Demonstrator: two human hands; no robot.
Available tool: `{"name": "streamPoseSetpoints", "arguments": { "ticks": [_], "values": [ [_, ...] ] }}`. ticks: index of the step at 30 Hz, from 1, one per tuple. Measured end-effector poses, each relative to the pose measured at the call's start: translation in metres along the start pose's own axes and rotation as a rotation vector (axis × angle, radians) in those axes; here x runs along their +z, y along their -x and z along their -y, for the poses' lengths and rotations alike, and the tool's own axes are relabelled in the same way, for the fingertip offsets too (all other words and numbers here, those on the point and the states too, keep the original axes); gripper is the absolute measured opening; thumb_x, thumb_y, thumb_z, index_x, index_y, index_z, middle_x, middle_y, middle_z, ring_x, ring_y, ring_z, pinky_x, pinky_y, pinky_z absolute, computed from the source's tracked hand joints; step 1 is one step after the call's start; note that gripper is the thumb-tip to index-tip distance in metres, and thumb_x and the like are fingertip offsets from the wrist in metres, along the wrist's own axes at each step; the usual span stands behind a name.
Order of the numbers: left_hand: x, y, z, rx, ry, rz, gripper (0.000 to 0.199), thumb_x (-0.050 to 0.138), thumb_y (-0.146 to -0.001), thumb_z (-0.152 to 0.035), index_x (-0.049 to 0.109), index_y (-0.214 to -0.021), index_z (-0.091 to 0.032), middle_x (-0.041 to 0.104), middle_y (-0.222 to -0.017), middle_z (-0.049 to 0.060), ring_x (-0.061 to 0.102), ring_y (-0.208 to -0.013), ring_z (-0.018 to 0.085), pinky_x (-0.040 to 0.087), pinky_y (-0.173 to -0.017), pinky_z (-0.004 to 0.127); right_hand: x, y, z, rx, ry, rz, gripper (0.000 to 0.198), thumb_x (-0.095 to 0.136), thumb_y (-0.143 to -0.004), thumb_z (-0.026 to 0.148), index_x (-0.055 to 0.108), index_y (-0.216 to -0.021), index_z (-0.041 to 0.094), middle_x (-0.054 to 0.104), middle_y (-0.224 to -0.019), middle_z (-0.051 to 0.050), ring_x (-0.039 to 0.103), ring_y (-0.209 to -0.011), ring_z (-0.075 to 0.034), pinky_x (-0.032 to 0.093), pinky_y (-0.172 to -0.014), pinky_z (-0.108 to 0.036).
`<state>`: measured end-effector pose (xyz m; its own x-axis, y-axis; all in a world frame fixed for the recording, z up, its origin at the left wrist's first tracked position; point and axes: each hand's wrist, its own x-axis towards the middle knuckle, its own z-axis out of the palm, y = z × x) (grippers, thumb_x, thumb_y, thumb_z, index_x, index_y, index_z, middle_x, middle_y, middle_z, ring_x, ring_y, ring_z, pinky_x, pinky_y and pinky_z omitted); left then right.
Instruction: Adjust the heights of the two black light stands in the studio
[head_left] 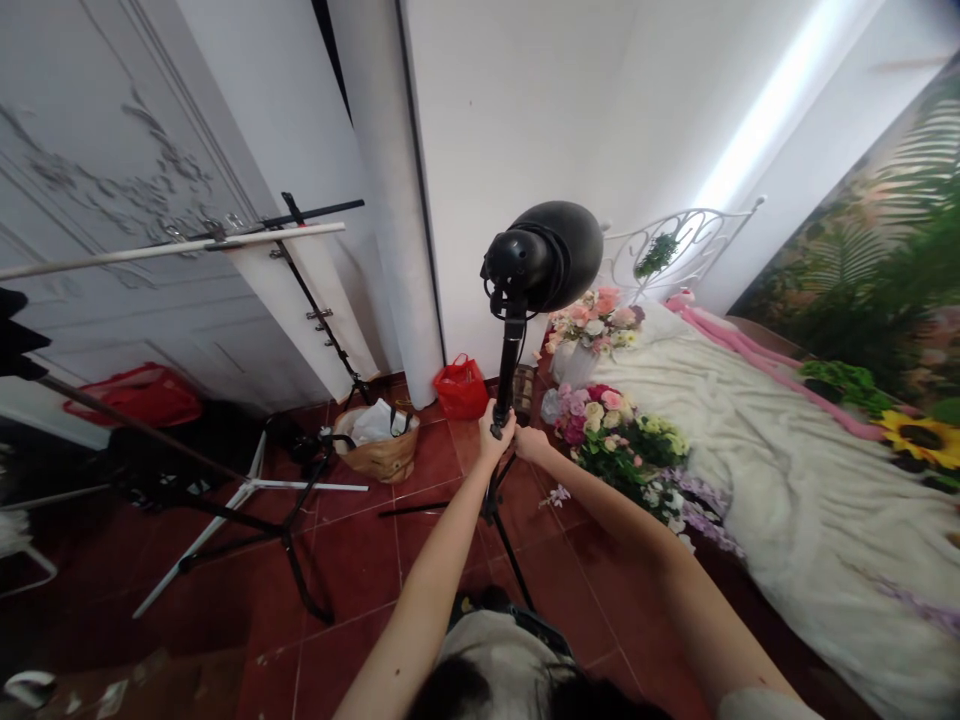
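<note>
A black studio light with a round dark reflector stands upright on a black light stand, facing away from me toward the white wall. My left hand is wrapped round the pole at a black clamp collar. Just to the right and slightly lower, my right hand is closed against the same pole; whether its fingertips grip a knob there is hidden. Below my hands the stand's legs spread over the red tiled floor.
Flower bunches and a bed with a cream cover lie close on the right. Beyond the stand sits a red bag. At left are a woven basket, a white tripod base and a horizontal white pole.
</note>
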<state>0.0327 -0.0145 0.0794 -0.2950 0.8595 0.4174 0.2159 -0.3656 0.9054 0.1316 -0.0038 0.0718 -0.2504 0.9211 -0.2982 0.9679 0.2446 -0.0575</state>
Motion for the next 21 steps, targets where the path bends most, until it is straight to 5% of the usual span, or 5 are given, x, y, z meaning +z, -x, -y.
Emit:
{"name": "streamPoseSetpoints", "arguments": {
  "ticks": [9,14,21],
  "values": [
    [0.002,0.000,0.001,0.005,0.001,0.006,0.013,0.056,-0.076,-0.032,0.052,-0.079,-0.020,0.060,-0.075,0.002,0.058,-0.069,0.013,0.046,-0.067,0.025,0.037,0.014,0.004,0.059,0.027,-0.207,0.031,0.031,-0.091,0.019,0.040,-0.120,0.011,0.067,-0.088,-0.018,0.067,-0.083,-0.022,0.048,-0.068,-0.028],
    [0.002,0.001,0.003,-0.006,-0.010,0.012,0.015,0.055,-0.077,-0.033,0.051,-0.081,-0.020,0.059,-0.073,0.001,0.058,-0.068,0.013,0.046,-0.065,0.025,0.028,0.004,0.003,0.055,0.004,-0.226,0.030,0.034,-0.092,0.025,0.047,-0.117,0.014,0.068,-0.090,-0.017,0.067,-0.085,-0.022,0.048,-0.071,-0.029],
    [0.001,0.000,0.003,-0.010,-0.035,0.012,0.013,0.055,-0.076,-0.032,0.052,-0.081,-0.020,0.059,-0.072,0.000,0.058,-0.067,0.013,0.046,-0.065,0.025,0.001,-0.003,0.000,0.015,-0.001,-0.059,0.031,0.042,-0.089,0.028,0.062,-0.108,0.013,0.067,-0.099,-0.019,0.063,-0.097,-0.022,0.045,-0.082,-0.027]
  ]
}}
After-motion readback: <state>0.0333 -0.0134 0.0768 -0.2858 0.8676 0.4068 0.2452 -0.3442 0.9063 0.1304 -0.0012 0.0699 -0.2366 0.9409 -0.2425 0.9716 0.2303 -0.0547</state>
